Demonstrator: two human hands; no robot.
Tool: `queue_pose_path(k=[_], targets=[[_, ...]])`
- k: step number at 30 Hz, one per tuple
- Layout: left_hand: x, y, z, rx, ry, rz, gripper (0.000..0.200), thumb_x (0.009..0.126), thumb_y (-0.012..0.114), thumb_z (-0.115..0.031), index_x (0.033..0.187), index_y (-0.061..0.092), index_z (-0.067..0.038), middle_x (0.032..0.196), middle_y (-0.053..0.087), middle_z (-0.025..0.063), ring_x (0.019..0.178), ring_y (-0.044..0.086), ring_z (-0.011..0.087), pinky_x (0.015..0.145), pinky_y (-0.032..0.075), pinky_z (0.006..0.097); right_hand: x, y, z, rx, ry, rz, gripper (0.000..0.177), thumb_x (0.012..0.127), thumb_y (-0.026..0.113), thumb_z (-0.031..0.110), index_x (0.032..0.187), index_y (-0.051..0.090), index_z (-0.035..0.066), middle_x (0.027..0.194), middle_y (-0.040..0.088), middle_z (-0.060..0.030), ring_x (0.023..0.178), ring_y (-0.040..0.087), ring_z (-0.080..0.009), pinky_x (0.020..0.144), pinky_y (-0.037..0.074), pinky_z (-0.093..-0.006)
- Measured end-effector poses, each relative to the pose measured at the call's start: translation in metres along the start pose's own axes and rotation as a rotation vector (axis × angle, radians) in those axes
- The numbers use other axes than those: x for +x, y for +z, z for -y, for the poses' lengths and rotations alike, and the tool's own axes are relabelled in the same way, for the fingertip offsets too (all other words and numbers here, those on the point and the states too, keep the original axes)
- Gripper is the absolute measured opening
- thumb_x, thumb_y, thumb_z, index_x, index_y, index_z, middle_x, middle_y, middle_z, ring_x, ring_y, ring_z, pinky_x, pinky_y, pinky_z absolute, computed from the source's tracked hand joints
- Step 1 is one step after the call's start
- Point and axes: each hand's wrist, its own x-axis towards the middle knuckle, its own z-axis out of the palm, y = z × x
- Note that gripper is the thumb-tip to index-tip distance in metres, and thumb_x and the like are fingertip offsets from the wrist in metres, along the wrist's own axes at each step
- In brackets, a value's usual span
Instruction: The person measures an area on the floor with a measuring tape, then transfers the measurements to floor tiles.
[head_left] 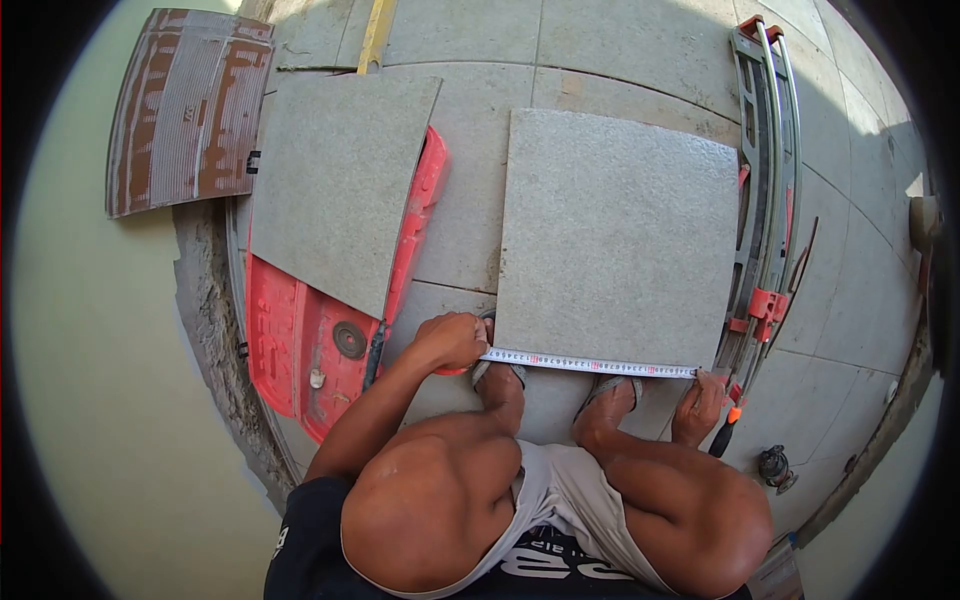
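Observation:
A grey square floor tile (615, 240) lies in front of my feet. Along its near edge runs the extended blade of a tape measure (590, 364), with its numbers facing up. My left hand (452, 343) is closed around the tape's case at the tile's near left corner; only a bit of orange shows below the fingers. Past the near right corner, my right hand (699, 408) pinches the other end of the blade between its fingertips.
On the left, a second grey tile (345, 185) rests across a red plastic case (275, 335) holding a round disc (349, 340). A tile cutter (768, 200) stands right. A brown ridged tile (190, 110) leans by the wall. A yellow level (376, 35) lies at the back.

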Motion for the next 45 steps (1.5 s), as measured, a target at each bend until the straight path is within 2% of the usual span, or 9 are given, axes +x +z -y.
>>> queue_pose_path(k=[4,6,12,19,21,37,41,43,45], targets=[[0.012,-0.003,0.004,0.059,0.008,0.072,0.021,0.079,0.062,-0.027,0.085,0.073,-0.01,0.095,0.073,0.0143,0.094,0.068,0.0366,0.083,0.053,0.0452,0.002,0.0,0.0,-0.01,0.005,0.013,0.025,0.089,0.061,0.014,0.111,0.067,0.004,0.116,0.067,-0.018,0.103,0.064,-0.0373,0.086,0.051,-0.0413],[0.018,-0.004,0.005,0.091,0.015,0.097,0.021,0.079,0.071,-0.031,0.087,0.075,-0.012,0.087,0.073,0.01,0.088,0.069,0.0287,0.079,0.052,0.0398,0.003,-0.001,0.0,-0.015,0.009,0.014,0.025,0.089,0.061,0.015,0.111,0.067,0.004,0.116,0.067,-0.018,0.103,0.064,-0.0373,0.086,0.051,-0.0414],[0.024,-0.002,0.01,0.08,0.043,0.116,0.019,0.079,0.073,-0.03,0.087,0.075,-0.012,0.086,0.073,0.0095,0.087,0.069,0.0276,0.079,0.052,0.0393,0.001,0.0,-0.002,-0.019,0.002,-0.012,0.026,0.089,0.061,0.015,0.113,0.067,0.004,0.117,0.067,-0.0184,0.104,0.064,-0.0377,0.087,0.051,-0.0415],[0.024,-0.005,0.008,0.102,0.033,0.128,0.021,0.078,0.074,-0.03,0.086,0.075,-0.012,0.085,0.073,0.0101,0.086,0.069,0.0277,0.077,0.052,0.0389,0.007,-0.004,0.004,-0.008,-0.023,0.013,0.027,0.089,0.061,0.014,0.113,0.067,0.003,0.116,0.067,-0.0187,0.104,0.063,-0.0384,0.087,0.05,-0.0412],[0.024,-0.006,0.008,0.084,0.053,0.148,0.025,0.076,0.069,-0.031,0.088,0.075,-0.01,0.096,0.073,0.0139,0.092,0.069,0.0347,0.08,0.053,0.0443,0.006,-0.004,0.003,0.002,-0.018,0.009,0.027,0.089,0.061,0.014,0.113,0.067,0.003,0.116,0.067,-0.0188,0.103,0.063,-0.0385,0.087,0.05,-0.0412],[0.028,-0.006,0.007,0.123,0.057,0.127,0.026,0.075,0.069,-0.03,0.089,0.074,-0.009,0.096,0.073,0.0145,0.091,0.069,0.0339,0.079,0.053,0.0426,0.001,-0.004,-0.005,-0.008,-0.016,-0.002,0.025,0.088,0.061,0.013,0.11,0.068,0.002,0.114,0.067,-0.0186,0.1,0.064,-0.0385,0.084,0.051,-0.0411],[0.022,-0.009,0.006,0.122,0.047,0.151,0.027,0.075,0.069,-0.03,0.09,0.075,-0.009,0.091,0.074,0.0144,0.09,0.069,0.0332,0.079,0.053,0.042,-0.003,0.016,-0.04,-0.026,-0.081,-0.14,0.022,0.086,0.062,0.006,0.106,0.067,0.002,0.105,0.065,-0.0172,0.093,0.063,-0.0364,0.079,0.051,-0.041],[0.024,-0.01,-0.001,0.091,0.043,0.148,0.026,0.074,0.071,-0.03,0.087,0.075,-0.008,0.086,0.073,0.0136,0.087,0.07,0.0318,0.077,0.053,0.0409,0.0,0.038,-0.083,-0.085,-0.145,-0.372,0.021,0.084,0.062,0.002,0.105,0.067,0.002,0.1,0.064,-0.0165,0.089,0.063,-0.0353,0.076,0.051,-0.0409],[0.026,-0.008,0.001,0.076,0.066,0.129,0.024,0.073,0.072,-0.029,0.083,0.075,-0.008,0.082,0.073,0.0127,0.082,0.069,0.03,0.075,0.053,0.0396,0.018,0.064,-0.157,-0.199,-0.182,-0.711,0.021,0.083,0.063,-0.002,0.103,0.067,0.001,0.096,0.063,-0.0157,0.085,0.062,-0.0343,0.073,0.051,-0.0409]])
